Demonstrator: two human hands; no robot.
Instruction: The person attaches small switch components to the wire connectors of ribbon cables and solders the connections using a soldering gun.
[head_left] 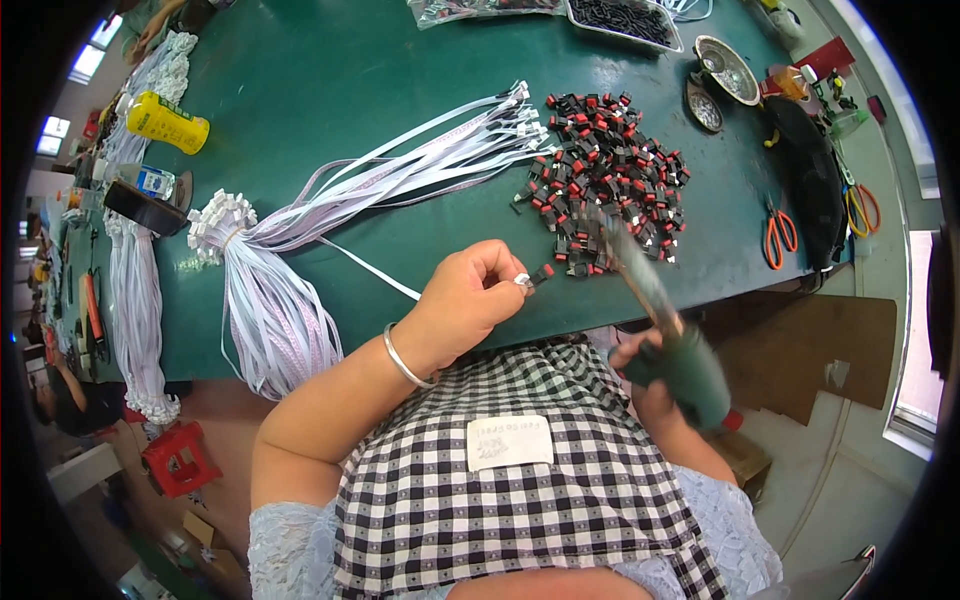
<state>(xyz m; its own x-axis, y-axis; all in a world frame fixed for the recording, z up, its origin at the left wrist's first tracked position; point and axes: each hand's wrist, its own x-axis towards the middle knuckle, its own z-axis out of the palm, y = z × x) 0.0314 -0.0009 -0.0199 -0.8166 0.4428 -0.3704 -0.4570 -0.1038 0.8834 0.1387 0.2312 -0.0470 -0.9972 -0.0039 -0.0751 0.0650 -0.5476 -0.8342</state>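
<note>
My left hand (468, 300) pinches the white plug end of a thin white flat cable (375, 272) together with a small red and black switch (543, 272), just above the green table's near edge. My right hand (660, 375) grips a tool with a dark green handle (690, 375); its long metal tip (632, 265) points up toward the pile and is blurred. A pile of red and black switches (610, 175) lies right behind the tip. A fanned bundle of white flat cables with white plugs (420, 155) lies to the left of the pile.
More cable bundles (140, 290) hang off the table's left end, by a yellow bottle (168, 122). Orange scissors (780, 232), yellow-handled scissors (862, 208), a black pouch (812, 180), metal dishes (728, 70) and a tray of black parts (625, 20) sit right and back. A red stool (180, 458) stands below.
</note>
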